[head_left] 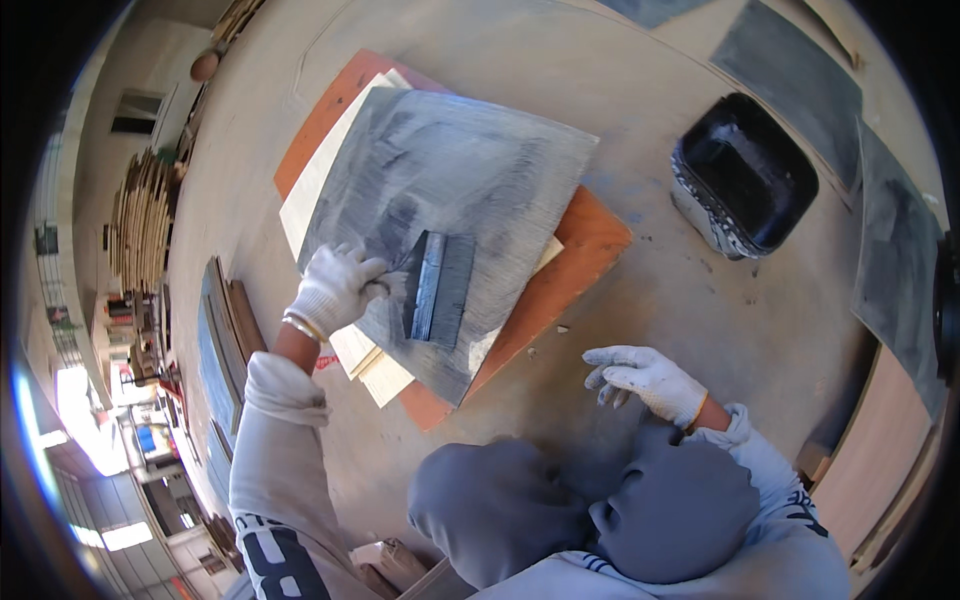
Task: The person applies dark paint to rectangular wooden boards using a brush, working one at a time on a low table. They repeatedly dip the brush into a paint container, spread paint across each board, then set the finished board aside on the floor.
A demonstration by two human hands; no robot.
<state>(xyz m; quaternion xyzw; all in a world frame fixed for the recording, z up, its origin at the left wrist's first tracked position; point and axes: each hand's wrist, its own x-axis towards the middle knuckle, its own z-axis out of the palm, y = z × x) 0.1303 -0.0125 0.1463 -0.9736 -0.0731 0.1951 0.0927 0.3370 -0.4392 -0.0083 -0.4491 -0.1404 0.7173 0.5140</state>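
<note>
My left hand [342,285], in a white knit glove, closes round the handle of a wide paint tool [428,287] with a long, straight, shiny dark head. I cannot tell whether that is a roller or a blade. The head rests on a board [450,160] streaked with dark grey paint, beside a darker rectangular patch. Under this board lie pale wooden sheets [383,378] and an orange-brown board [575,245], turned at different angles. My right hand [648,382], gloved and paint-smudged, hovers apart from the stack near my knee, fingers loosely bent and holding nothing.
On the floor at the right stands a black bucket [745,175] with paint-smeared sides. Grey-painted panels [790,85] lie beyond it and along the right edge. Leaning boards [222,340] and a stack of wood [145,220] are at the left.
</note>
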